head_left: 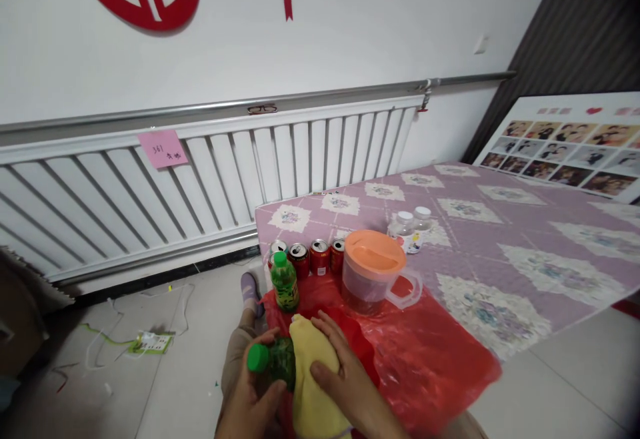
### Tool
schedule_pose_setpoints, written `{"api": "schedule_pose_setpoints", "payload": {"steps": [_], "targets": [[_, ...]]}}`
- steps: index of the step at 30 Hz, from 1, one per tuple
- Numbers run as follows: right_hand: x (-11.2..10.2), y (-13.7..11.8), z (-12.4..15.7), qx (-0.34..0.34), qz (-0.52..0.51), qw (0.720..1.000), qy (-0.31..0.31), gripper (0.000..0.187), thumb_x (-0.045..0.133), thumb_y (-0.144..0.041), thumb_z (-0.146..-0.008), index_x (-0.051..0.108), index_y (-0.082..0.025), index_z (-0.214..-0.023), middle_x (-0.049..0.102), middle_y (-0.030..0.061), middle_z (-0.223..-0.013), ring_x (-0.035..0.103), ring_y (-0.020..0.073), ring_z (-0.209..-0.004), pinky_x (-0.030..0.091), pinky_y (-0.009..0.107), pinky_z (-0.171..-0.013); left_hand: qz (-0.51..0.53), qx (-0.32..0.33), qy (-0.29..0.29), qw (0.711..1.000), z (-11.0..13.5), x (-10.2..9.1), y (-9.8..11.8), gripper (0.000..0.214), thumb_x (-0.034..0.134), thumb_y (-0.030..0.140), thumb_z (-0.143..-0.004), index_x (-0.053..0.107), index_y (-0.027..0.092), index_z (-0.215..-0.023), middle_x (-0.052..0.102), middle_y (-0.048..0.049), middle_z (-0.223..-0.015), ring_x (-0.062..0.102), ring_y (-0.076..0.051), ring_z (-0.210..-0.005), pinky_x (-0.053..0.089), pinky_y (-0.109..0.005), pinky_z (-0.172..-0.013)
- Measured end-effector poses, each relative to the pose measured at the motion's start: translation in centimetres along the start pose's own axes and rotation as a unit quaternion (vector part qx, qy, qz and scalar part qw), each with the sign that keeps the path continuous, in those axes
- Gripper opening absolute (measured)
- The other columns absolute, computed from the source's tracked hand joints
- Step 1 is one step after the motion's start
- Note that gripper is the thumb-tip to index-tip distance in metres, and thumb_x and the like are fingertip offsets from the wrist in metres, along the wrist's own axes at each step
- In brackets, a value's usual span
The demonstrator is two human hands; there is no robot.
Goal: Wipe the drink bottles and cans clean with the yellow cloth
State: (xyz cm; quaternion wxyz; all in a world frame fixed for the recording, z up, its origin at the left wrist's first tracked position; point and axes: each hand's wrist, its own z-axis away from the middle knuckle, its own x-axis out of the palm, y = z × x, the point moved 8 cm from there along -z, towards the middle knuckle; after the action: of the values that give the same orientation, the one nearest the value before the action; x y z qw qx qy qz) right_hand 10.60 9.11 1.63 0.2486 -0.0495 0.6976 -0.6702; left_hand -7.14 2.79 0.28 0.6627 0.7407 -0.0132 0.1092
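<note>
My left hand is wrapped round a green plastic bottle with a green cap, tilted so that the cap points left. A yellow cloth lies against the bottle's right end. My right hand grips this cloth, thumb and fingers over it. Just beyond my hands, a second green-capped bottle stands upright. To its right is a clear plastic pitcher with an orange lid and a brownish liquid inside. Under my hands, part of a red dish-like thing shows on a red plastic sheet.
Several red drink cans stand in a row behind the upright bottle. Two clear jars with white lids are behind the pitcher on the floral tablecloth. A radiator runs along the wall. A power strip with cords lies on the floor.
</note>
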Motion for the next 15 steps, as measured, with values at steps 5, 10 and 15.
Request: {"api": "schedule_pose_setpoints", "payload": {"steps": [5,10,15], "targets": [[1.0,-0.9,0.5,0.008,0.047,0.999,-0.022,0.071,0.063,-0.024,-0.081,0.046,-0.025,-0.151,0.042,0.0113,-0.161,0.034,0.0283,-0.151,0.026,0.053,-0.124,-0.019,-0.008,0.012,1.000,-0.1,-0.1,-0.4,0.057,0.077,0.042,-0.084,0.054,0.026,-0.134,0.056,-0.0129,-0.143,0.051,-0.037,-0.139,0.043,-0.053,-0.115],[1.4,-5.5,1.4,-0.142,0.141,0.979,-0.032,0.056,0.063,-0.023,-0.082,0.061,-0.031,-0.137,0.049,0.0092,-0.153,0.047,0.0313,-0.141,0.040,0.049,-0.116,-0.105,0.020,-0.021,0.994,-0.4,1.3,0.8,0.057,0.075,0.029,-0.083,0.053,0.026,-0.135,0.061,-0.0114,-0.137,0.054,-0.034,-0.135,0.045,-0.048,-0.115],[0.8,-6.6,0.8,-0.171,0.159,0.972,-0.013,0.049,0.058,-0.014,-0.079,0.068,-0.031,-0.123,0.059,0.0071,-0.137,0.057,0.0257,-0.127,0.048,0.041,-0.108,-0.157,0.052,-0.042,0.985,-0.5,1.8,1.5,0.061,0.071,0.019,-0.082,0.049,0.028,-0.138,0.061,-0.0111,-0.137,0.056,-0.033,-0.134,0.045,-0.049,-0.115]]}}
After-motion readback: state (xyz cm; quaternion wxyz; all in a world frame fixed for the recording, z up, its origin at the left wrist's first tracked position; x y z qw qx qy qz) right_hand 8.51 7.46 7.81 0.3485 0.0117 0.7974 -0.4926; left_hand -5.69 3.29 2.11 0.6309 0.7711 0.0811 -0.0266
